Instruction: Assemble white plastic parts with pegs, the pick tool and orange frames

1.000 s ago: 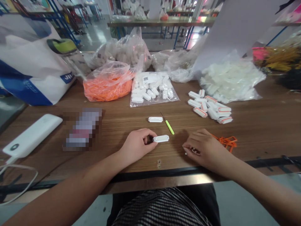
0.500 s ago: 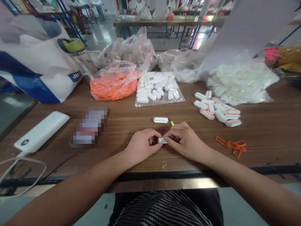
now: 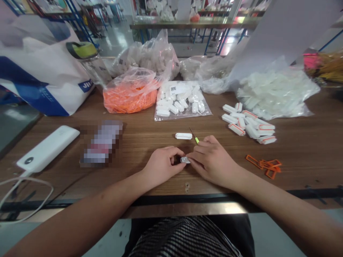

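Note:
Between my hands, low over the table, is a small white plastic connector housing [image 3: 184,160] with openings on its upper face. The thumb and forefinger of my left hand [image 3: 164,163] pinch its left end. My right hand [image 3: 213,160] closes its fingertips on the right end and covers part of it. Just beyond lies another white connector housing [image 3: 183,136]. Beside that rests a thin pick tool with a yellow-green handle [image 3: 197,140], close to my right knuckles; fingers hide the handle's near end.
Right of my hands lie orange rectangular frames [image 3: 264,165] and a pile of white housings [image 3: 252,126], some with orange strips. Bags of white parts [image 3: 182,103] and orange parts [image 3: 128,96] stand behind. A blurred phone-like object [image 3: 103,142] and a white power bank [image 3: 48,148] are left.
My right hand has turned slightly, its wrist and knuckles shifting a little, while the fingertips stay on the housing. My left hand keeps its pinch almost unmoved.

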A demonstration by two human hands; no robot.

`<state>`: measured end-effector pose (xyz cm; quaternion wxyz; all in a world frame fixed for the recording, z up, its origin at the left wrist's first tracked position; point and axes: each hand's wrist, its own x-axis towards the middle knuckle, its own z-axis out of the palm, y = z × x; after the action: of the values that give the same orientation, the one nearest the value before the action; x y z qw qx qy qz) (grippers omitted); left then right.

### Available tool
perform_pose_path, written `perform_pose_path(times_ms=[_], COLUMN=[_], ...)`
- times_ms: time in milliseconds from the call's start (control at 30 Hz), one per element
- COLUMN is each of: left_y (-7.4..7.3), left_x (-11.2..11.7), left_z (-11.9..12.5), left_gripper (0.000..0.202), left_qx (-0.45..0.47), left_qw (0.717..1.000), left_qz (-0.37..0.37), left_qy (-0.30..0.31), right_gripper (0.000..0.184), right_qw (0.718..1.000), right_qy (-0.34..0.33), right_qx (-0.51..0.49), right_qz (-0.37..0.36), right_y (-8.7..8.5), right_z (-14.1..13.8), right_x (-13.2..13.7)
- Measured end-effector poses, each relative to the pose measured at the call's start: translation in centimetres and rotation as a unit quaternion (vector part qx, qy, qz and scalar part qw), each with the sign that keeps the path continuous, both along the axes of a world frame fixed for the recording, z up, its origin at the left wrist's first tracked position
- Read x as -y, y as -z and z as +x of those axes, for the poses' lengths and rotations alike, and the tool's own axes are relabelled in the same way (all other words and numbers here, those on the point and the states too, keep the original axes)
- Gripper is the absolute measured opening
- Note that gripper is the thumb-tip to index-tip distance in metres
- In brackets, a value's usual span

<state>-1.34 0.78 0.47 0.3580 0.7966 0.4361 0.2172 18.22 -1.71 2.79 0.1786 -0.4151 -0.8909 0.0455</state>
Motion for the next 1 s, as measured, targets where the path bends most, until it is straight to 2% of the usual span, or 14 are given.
perform_pose_path(times_ms=[100,233,333,533,733,800,900,1000], left_y=[0.0,0.1,0.2,0.1,0.4,0.4,0.2,0.0], left_x=[0.0,0.0,-0.1,0.0,-0.1,-0.1,-0.2,-0.2], left_z=[0.0,0.0,0.0,0.0,-0.2,-0.2,-0.2,-0.2], left_gripper=[0.01,0.011,0.011,0.011,0.01,0.01,0.009,0.01], left_qx=[-0.001,0.002,0.006,0.012,0.014,0.014,0.007,-0.004], left_qw=[1.0,1.0,1.0,1.0,1.0,1.0,1.0,1.0], left_qz=[-0.007,-0.009,-0.007,-0.014,-0.008,-0.009,-0.011,-0.008], left_qy=[-0.003,-0.001,0.0,-0.007,0.0,-0.001,-0.003,-0.003], right_gripper=[0.025,0.023,0.025,0.022,0.025,0.025,0.024,0.022], right_qw=[1.0,0.999,0.999,0.996,0.999,0.999,0.994,0.98], right_qy=[-0.003,-0.003,-0.006,0.026,0.01,0.01,0.016,0.089], right_qx=[0.005,-0.011,-0.009,-0.088,-0.04,-0.042,-0.092,-0.151], right_qz=[0.022,0.049,0.041,0.02,0.031,0.015,-0.053,-0.098], right_y=[-0.5,0.0,0.3,0.0,0.6,0.6,-0.3,-1.4], right_z=[0.0,-0.2,-0.3,0.3,-0.3,-0.4,0.5,3.0], right_x=[0.2,0.6,0.7,0.7,0.9,0.7,0.4,0.5])
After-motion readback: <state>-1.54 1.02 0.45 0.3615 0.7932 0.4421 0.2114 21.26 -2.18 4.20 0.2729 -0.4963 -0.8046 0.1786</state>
